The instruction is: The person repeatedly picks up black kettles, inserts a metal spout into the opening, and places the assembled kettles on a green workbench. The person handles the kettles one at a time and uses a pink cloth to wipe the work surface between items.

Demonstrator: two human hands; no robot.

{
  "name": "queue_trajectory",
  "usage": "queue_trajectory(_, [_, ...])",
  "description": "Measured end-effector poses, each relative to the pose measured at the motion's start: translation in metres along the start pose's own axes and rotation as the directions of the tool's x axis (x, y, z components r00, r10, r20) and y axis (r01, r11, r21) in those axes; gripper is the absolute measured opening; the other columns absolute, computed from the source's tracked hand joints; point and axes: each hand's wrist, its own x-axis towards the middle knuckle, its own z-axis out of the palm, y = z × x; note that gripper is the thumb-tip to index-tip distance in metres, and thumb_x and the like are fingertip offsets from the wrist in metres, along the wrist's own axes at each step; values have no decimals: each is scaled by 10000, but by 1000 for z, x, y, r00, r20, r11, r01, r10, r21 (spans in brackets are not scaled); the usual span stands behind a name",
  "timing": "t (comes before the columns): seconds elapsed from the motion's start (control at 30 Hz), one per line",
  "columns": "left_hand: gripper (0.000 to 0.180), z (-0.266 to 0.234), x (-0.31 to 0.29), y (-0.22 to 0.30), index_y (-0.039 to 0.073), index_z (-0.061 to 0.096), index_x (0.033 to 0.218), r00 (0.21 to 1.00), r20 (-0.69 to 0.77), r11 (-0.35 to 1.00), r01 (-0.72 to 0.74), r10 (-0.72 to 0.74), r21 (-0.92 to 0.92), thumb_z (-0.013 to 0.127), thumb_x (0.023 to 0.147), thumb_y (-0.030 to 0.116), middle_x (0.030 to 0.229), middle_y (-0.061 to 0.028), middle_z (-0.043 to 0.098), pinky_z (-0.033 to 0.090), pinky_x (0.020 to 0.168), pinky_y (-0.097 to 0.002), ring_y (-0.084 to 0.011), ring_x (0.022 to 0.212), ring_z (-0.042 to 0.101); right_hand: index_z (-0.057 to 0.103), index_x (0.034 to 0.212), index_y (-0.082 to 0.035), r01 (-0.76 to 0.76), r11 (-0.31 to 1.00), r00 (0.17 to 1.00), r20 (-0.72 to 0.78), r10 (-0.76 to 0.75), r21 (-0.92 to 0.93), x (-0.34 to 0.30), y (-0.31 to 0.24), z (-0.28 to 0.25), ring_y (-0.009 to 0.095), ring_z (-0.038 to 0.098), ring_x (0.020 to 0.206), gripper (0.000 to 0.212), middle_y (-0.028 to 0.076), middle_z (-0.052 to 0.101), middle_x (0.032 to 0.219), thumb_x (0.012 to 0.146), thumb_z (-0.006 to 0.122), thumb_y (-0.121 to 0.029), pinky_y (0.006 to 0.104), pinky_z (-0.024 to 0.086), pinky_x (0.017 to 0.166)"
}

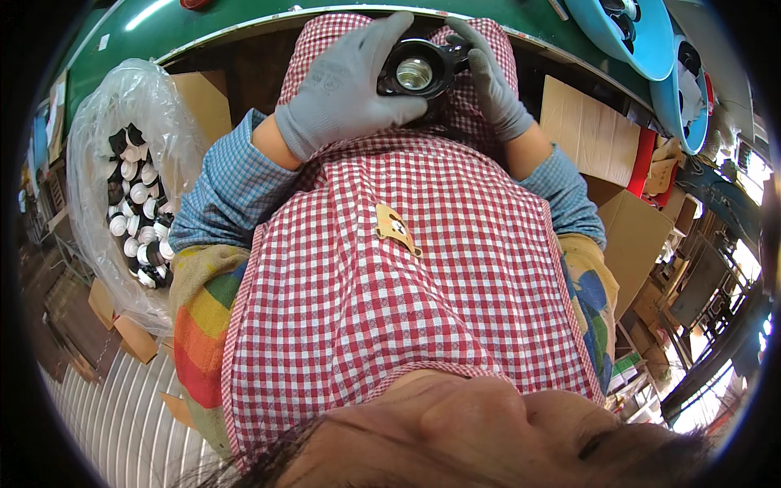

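Note:
Above my lap, close to the table edge, I hold a black round housing (443,75) with a clear, shiny lens-like disc at its centre. My left hand (346,85), in a grey glove, is closed on its left side, with the thumb below and the fingers over the top. The gloved right hand (493,91) curls its fingers around a small black lug on the housing's right side. The underside of the housing is hidden.
A green table (236,23) runs along the far side. To my left stands a clear plastic bag (91,175) holding many black and white round parts (140,193). Blue tubs (655,57) with parts sit at the far right, near a cardboard box (587,126).

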Motion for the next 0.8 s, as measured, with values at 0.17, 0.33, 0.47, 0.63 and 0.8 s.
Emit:
queue_trajectory(0.17, [481,-19,62,27,64,706,1177,891,377,845,12,-251,535,665,893,450,1001,-170,734,566,874,-432,-341,922,721,241,1615,-29,128,971,987,-118,-106,202,20,-26,50,293,418,1412,851,202,339,1619,1013,607,-507,393,492,1022])
queue_trajectory(0.33, [414,-8,56,-14,45,712,1151,867,348,910,237,-357,341,642,920,381,962,-189,746,577,760,-414,-301,818,739,405,1553,-26,141,985,975,-189,-119,105,30,-35,11,242,511,1334,616,134,521,1479,1046,621,-301,362,412,1124])
queue_trajectory(0.47, [431,-40,23,-52,-50,629,1256,891,232,870,439,-390,-224,704,874,134,1002,-30,653,486,713,-248,-103,814,594,619,1379,-22,60,918,929,-314,-195,-392,39,17,-78,244,613,1237,402,106,653,1346,1020,639,-201,328,466,1078])
queue_trajectory(0.63, [404,20,-39,-89,-5,576,1231,899,128,702,410,-419,-582,727,863,67,1027,-82,656,533,831,-287,-153,919,636,539,1453,-91,-124,268,883,-229,-409,-956,88,52,-142,393,624,1173,607,196,647,1267,915,629,-358,461,519,987])
queue_trajectory(0.8, [425,51,-59,-73,1,590,1197,776,426,852,523,-465,-21,763,868,206,1045,-131,659,505,886,-336,-185,950,613,608,1390,-109,-478,262,878,-465,113,-839,106,81,-155,372,669,1110,516,163,677,1215,922,620,-326,482,539,942])
